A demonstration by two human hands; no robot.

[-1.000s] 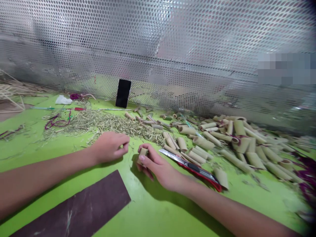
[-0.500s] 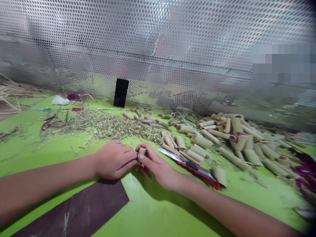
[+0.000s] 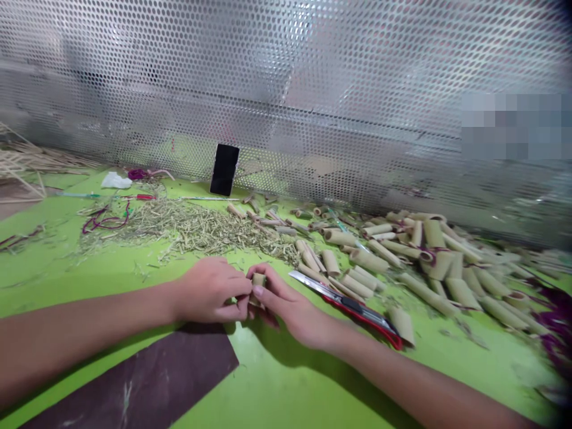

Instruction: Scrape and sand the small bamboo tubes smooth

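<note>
My right hand [image 3: 295, 310] is closed around a short piece of bamboo tube [image 3: 258, 279], thumb on its near side and fingers behind. Curled in from the left, my left hand [image 3: 213, 292] has its fingertips pressed together at the left side of the same piece. Its grip is partly hidden, and anything else between those fingers cannot be made out. A red and black utility knife [image 3: 353, 307] lies just right of my right hand with its blade out. Below my left forearm is a dark brown sheet [image 3: 179, 375], flat on the green table [image 3: 277, 393].
Cut bamboo tubes [image 3: 424, 286] are heaped to the right. Thin shavings [image 3: 210, 229] spread beyond my hands. A dark-screened phone [image 3: 224, 170] leans upright against the perforated metal panel [image 3: 277, 71]. Purple thread [image 3: 107, 221] and a white crumpled scrap [image 3: 116, 180] lie at the left.
The view has shifted slightly, so the scene sits a little further right and lower. My left fingers have curled in more at the bamboo piece, which my right hand still holds.
</note>
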